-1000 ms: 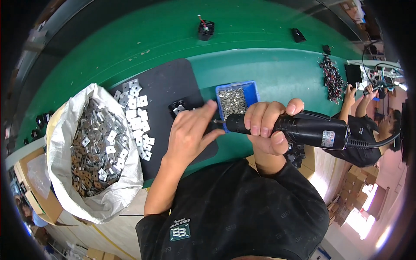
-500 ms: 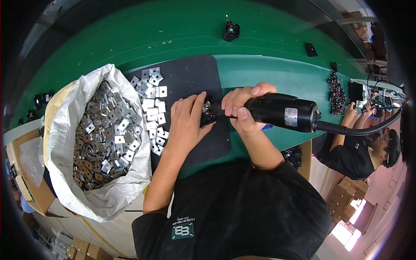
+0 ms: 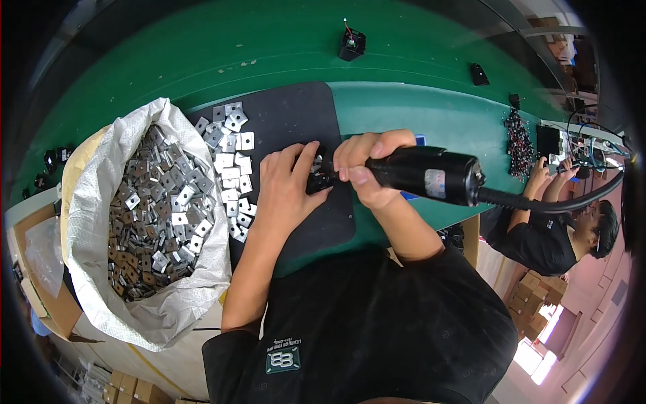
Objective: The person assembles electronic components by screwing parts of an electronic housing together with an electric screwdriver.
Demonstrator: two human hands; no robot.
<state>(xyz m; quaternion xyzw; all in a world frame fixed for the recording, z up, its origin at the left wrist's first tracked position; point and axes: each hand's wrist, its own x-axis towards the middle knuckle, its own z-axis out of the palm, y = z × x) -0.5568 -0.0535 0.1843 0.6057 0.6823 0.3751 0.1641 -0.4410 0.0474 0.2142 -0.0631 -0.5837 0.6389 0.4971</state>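
Note:
My right hand (image 3: 369, 168) is wrapped round a black corded electric screwdriver (image 3: 417, 176), which lies nearly level with its nose pointing left. The nose meets a small black housing (image 3: 317, 179) with some shiny metal inside. My left hand (image 3: 286, 185) grips that housing from its left side, thumb below and fingers above, against a dark rubber mat (image 3: 296, 104). The fingers cover much of the housing, and the screwdriver tip is hidden. Left of my left hand, small square metal plates with centre holes (image 3: 231, 172) lie scattered along the mat's edge.
A white woven sack (image 3: 94, 283) full of such metal plates stands at the left. Behind the mat sits a black box with wires (image 3: 352, 46). A blue-edged object (image 3: 420, 140) lies under the screwdriver. At the right are a heap of small parts (image 3: 519, 145) and a co-worker (image 3: 538, 236).
My right hand and the screwdriver have shifted slightly left, closer to the housing. The left hand keeps its grip. The whole view has shifted a little.

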